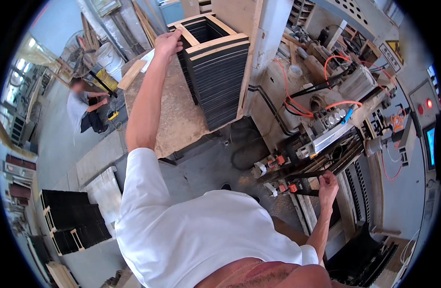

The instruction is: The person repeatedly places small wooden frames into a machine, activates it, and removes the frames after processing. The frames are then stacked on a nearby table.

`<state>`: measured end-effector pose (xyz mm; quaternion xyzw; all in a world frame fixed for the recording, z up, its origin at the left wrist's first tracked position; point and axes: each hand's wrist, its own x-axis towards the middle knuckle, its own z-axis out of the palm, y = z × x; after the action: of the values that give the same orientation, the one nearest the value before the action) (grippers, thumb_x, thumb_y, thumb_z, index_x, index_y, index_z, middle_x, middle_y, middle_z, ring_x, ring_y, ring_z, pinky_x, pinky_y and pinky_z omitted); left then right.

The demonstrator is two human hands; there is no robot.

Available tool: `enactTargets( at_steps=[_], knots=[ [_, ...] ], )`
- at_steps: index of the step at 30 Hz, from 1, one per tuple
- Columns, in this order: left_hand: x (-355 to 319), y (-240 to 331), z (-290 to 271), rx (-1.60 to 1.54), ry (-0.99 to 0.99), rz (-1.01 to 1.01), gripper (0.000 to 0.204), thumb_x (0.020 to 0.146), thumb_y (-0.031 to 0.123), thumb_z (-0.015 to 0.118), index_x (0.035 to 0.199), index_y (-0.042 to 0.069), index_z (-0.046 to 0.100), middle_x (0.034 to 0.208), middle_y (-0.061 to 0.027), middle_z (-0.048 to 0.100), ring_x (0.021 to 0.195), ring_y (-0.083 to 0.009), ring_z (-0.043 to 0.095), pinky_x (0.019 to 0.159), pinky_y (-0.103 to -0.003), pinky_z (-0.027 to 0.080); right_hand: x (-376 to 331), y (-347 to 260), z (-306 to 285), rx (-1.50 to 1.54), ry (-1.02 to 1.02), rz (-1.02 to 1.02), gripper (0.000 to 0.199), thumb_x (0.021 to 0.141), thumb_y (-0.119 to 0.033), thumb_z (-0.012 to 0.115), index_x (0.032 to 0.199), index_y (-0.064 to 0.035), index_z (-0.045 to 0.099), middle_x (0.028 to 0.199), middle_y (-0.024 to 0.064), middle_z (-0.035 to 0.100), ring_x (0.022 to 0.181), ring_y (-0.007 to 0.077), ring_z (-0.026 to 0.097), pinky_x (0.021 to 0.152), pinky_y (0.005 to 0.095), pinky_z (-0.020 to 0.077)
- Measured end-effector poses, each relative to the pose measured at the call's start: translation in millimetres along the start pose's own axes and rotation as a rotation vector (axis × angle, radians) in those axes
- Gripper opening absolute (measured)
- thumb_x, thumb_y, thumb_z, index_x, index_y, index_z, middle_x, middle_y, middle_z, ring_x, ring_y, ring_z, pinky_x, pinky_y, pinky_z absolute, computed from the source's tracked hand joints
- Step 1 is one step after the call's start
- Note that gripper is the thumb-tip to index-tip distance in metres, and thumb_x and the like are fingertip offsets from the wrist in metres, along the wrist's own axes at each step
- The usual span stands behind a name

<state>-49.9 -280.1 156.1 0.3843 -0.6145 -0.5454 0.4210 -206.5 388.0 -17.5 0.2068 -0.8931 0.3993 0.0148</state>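
Note:
My left hand (pixel 168 44) is stretched out to the far stack, its fingers closed on the corner of the top wooden frame (pixel 188 36). That frame has pale, bare wood edges and a crosspiece. Below it rises a tall pile of black-sided frames (pixel 219 81), standing on a worn brown table (pixel 175 115). Over at the machine on the right, my right hand (pixel 328 186) has its fingers closed around the end of a dark strip (pixel 304 174). The strip's far end lies near red-and-black clamps (pixel 278 161); whether it belongs to a larger frame I cannot tell.
The machine (pixel 345 96) with orange hoses fills the right side, beside a control panel (pixel 424 105) with a lit red button. A loose wooden board (pixel 131 74) lies on the table's left edge. Black frames (pixel 74 221) are stacked at lower left. Another person (pixel 81 105) crouches at far left.

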Motion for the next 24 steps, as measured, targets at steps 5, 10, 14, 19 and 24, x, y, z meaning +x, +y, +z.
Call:
enactTargets(
  at_steps=[5, 10, 14, 19, 24],
  knots=[
    [-67.1, 37.0, 17.6, 0.470, 0.112, 0.770, 0.053, 0.087, 0.042, 0.064, 0.110, -0.005, 0.062, 0.096, -0.0214, 0.069, 0.092, -0.0301, 0.066, 0.081, -0.039, 0.051, -19.9, -2.9, 2.4, 0.022, 0.015, 0.144, 0.019, 0.082, -0.002, 0.065, 0.100, 0.0030, 0.062, 0.088, 0.0116, 0.067, 0.074, 0.0184, 0.064, 0.071, 0.0303, 0.0513],
    [-113.7, 65.3, 64.3, 1.241, -0.334, 0.704, 0.057, 0.083, 0.044, 0.068, 0.117, -0.001, 0.061, 0.104, -0.0222, 0.066, 0.100, -0.0368, 0.062, 0.090, -0.041, 0.048, -27.5, 15.6, 11.2, 0.042, 0.017, 0.085, 0.015, 0.082, -0.004, 0.066, 0.096, 0.0026, 0.063, 0.097, 0.0136, 0.068, 0.079, 0.0193, 0.066, 0.074, 0.0308, 0.0524],
    [-110.1, 64.3, 73.8, 1.098, -0.411, 0.659, 0.053, 0.081, 0.037, 0.071, 0.120, 0.004, 0.061, 0.107, -0.0187, 0.067, 0.103, -0.0344, 0.062, 0.091, -0.039, 0.048, -49.4, 25.6, 7.9, 0.137, 0.025, 0.089, 0.015, 0.082, -0.004, 0.066, 0.095, 0.0024, 0.063, 0.104, 0.0140, 0.067, 0.079, 0.0200, 0.067, 0.074, 0.0309, 0.0529],
    [-109.3, 63.8, 75.6, 1.095, -0.398, 0.622, 0.044, 0.078, 0.033, 0.071, 0.113, 0.008, 0.066, 0.107, -0.0172, 0.067, 0.103, -0.0329, 0.063, 0.089, -0.041, 0.048, -88.2, 51.4, -20.6, 0.083, 0.031, 0.146, 0.017, 0.081, -0.003, 0.066, 0.097, 0.0022, 0.063, 0.095, 0.0143, 0.068, 0.079, 0.0210, 0.067, 0.072, 0.0316, 0.0521],
    [-78.6, 52.0, 81.6, 1.125, -0.437, 0.741, 0.045, 0.076, 0.036, 0.071, 0.112, 0.010, 0.067, 0.107, -0.0165, 0.067, 0.103, -0.0316, 0.063, 0.090, -0.040, 0.048, -115.4, 69.4, -64.7, -0.064, 0.078, 0.096, 0.019, 0.079, -0.003, 0.066, 0.097, -0.0014, 0.063, 0.088, 0.0159, 0.066, 0.083, 0.0320, 0.065, 0.073, 0.0381, 0.0506]
  ],
)
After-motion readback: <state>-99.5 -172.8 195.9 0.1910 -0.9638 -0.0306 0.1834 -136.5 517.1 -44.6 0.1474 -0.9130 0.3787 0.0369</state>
